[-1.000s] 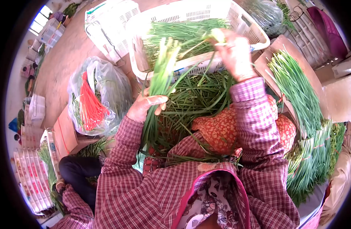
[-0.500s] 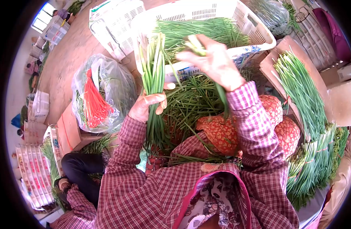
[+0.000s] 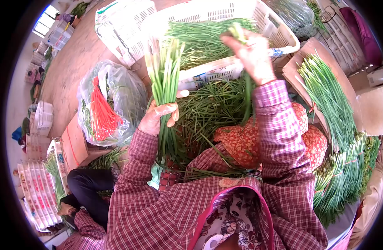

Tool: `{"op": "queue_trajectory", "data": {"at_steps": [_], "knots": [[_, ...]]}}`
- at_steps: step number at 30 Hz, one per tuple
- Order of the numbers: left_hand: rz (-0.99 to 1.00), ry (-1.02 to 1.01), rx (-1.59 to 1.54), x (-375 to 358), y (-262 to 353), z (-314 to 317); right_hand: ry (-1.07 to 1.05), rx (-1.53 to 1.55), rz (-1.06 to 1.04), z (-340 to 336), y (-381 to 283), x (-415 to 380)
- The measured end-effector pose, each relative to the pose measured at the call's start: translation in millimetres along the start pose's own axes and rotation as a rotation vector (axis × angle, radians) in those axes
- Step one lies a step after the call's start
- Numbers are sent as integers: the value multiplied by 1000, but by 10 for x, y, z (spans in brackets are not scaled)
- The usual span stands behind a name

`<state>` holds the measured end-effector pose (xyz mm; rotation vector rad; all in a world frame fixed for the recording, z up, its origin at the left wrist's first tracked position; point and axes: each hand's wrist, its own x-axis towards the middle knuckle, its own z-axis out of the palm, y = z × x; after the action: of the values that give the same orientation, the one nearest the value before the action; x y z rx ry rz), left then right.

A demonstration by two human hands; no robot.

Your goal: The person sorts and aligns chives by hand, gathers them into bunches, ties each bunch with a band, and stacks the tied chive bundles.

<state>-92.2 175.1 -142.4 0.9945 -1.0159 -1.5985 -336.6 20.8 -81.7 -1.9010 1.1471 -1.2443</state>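
Observation:
My left hand (image 3: 160,116) is wrapped round a bunch of garlic chives (image 3: 165,81), its pale stem ends up and green leaves hanging below the fist. My right hand (image 3: 257,58) is raised at the near right side of a white plastic crate (image 3: 208,77). Between its fingers are a few chive stems (image 3: 237,33), with long leaves trailing beneath the palm. More garlic chives (image 3: 208,39) lie inside the crate. Loose chive leaves (image 3: 214,104) are heaped between my arms, beside red flowered fabric (image 3: 237,139).
To the left stands a clear plastic bag (image 3: 131,96) with red ties (image 3: 101,112) on it. On the right, chives (image 3: 327,96) lie on a cardboard sheet (image 3: 289,68), above tied bundles (image 3: 339,179). A co-worker's leg (image 3: 91,183) is at lower left.
My right hand has moved up and to the right with its few stems, away from the bunch. My left hand stays nearly in place, still round the bunch.

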Motion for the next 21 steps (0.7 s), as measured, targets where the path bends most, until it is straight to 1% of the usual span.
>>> {"op": "queue_trajectory", "data": {"at_steps": [1,2,3,5,6,7,9,10,11,12,13,15,17,19,21], "knots": [[11,35,6,-26,2,-28,37,-40,-31,-123,83,53],[23,72,11,-50,6,-47,32,-231,-9,-238,17,55],[30,79,10,-58,9,-33,-64,-346,62,-288,99,92],[72,197,60,-27,16,39,-131,-362,19,-225,195,2],[67,187,27,-7,36,60,-173,-296,32,-150,97,-49],[76,194,25,10,25,72,-185,-139,-12,-38,49,-108],[69,259,-97,61,-8,117,-217,258,89,247,-94,-224],[105,307,-130,93,-19,192,-199,316,70,391,-157,-260],[106,308,-73,121,-71,179,-186,375,47,511,-191,-283],[134,327,3,130,-106,225,-131,318,-10,610,-256,-277],[182,355,90,140,-115,286,-295,599,221,615,-353,-312],[175,398,25,123,-170,402,-155,441,26,774,-394,-283],[141,406,67,90,-211,434,-225,465,93,772,-553,-261],[196,371,20,-37,-95,487,-332,446,190,831,-433,-196],[108,252,-29,-140,-40,395,-402,523,372,755,-518,-195]]}}
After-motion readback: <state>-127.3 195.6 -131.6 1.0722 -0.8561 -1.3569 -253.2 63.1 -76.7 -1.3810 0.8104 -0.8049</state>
